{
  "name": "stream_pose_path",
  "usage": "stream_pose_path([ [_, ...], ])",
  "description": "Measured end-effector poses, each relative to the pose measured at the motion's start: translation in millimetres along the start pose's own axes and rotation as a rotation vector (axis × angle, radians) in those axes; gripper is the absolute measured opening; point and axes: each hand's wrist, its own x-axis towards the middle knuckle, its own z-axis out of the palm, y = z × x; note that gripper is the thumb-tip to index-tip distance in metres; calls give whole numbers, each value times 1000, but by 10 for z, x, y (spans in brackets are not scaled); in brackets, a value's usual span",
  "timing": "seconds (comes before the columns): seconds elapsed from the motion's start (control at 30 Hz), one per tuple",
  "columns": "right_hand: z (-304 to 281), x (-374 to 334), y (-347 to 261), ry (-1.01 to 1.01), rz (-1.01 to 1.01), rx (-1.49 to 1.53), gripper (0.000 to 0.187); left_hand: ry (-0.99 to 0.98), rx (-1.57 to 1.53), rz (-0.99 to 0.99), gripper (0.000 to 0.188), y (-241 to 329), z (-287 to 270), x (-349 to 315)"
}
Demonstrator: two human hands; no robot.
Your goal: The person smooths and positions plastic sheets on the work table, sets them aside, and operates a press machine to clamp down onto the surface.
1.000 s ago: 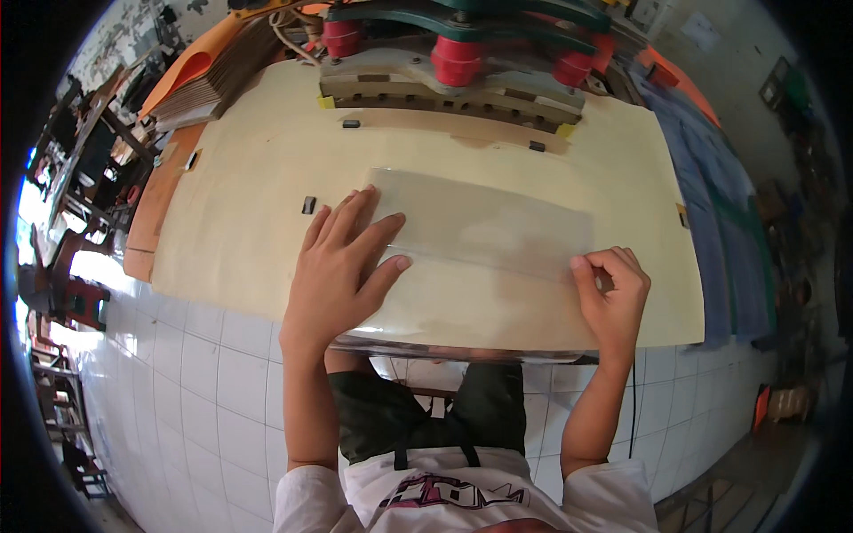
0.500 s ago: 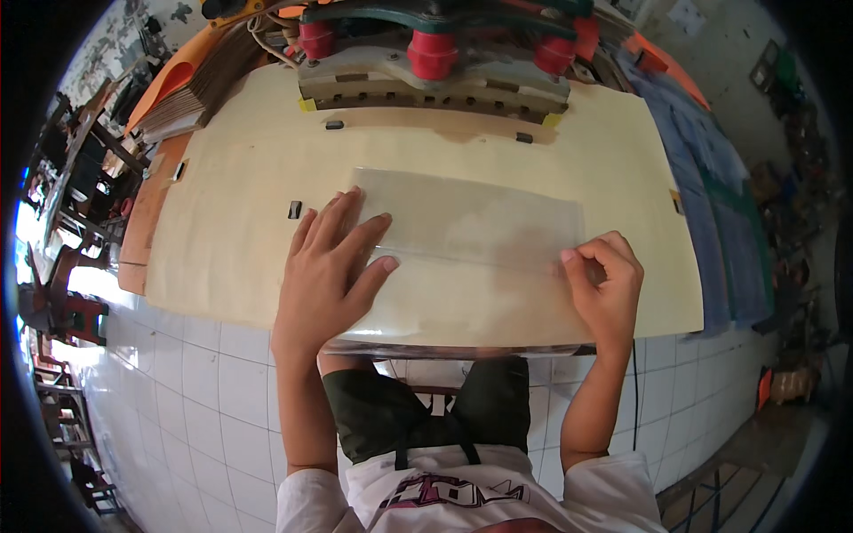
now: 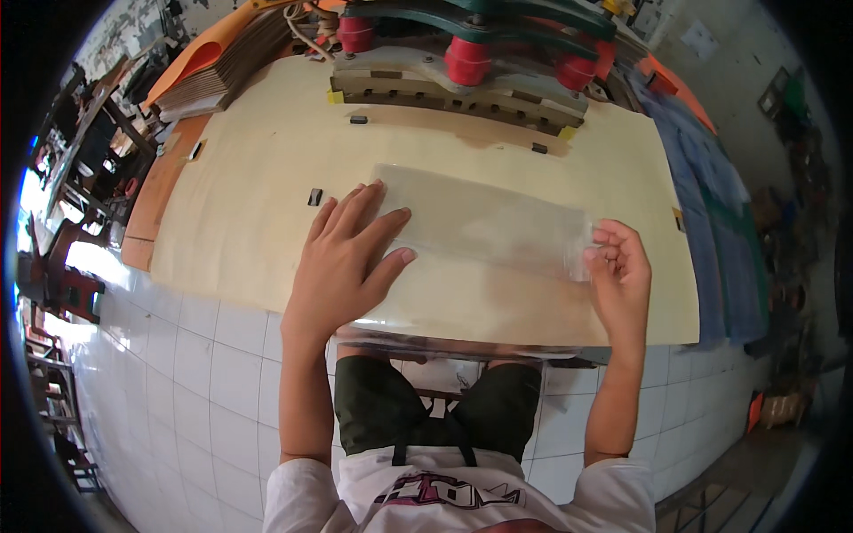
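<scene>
a pale yellow worktop (image 3: 231, 213) bears a clear plastic sheet (image 3: 480, 213), perhaps folded over, with small dark blocks (image 3: 315, 196) lying behind it and to its left.

The left hand (image 3: 345, 253) hides part of the clear plastic sheet (image 3: 489, 213).

Back left, an orange sheet (image 3: 197, 60) curls over a brown stack (image 3: 233, 75); down the right side lie blue sheets (image 3: 721, 222), and beyond them a pale paper (image 3: 700, 39) hangs on the wall (image 3: 742, 40). At left, a red stool (image 3: 83, 296) stands on white floor tiles (image 3: 191, 360)
</scene>
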Motion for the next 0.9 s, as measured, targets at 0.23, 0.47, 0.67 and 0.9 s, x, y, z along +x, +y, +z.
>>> stream_pose_path([
  [0.23, -195, 271, -93, -154, 247, 487, 50, -24, 9, 18, 40, -15, 38, -6],
  [0.47, -161, 1000, -7, -754, 448, 159, 32, -21, 11, 3, 39, 37, 20, 19],
  [0.67, -30, 1430, -18, -1050, 404, -72, 38, -19, 21, -8, 40, 76, 41, 35],
  [0.9, -40, 1449, -230, -1290, 267, -357, 35, -3, 8, -5, 40, 61, 36, 7],
])
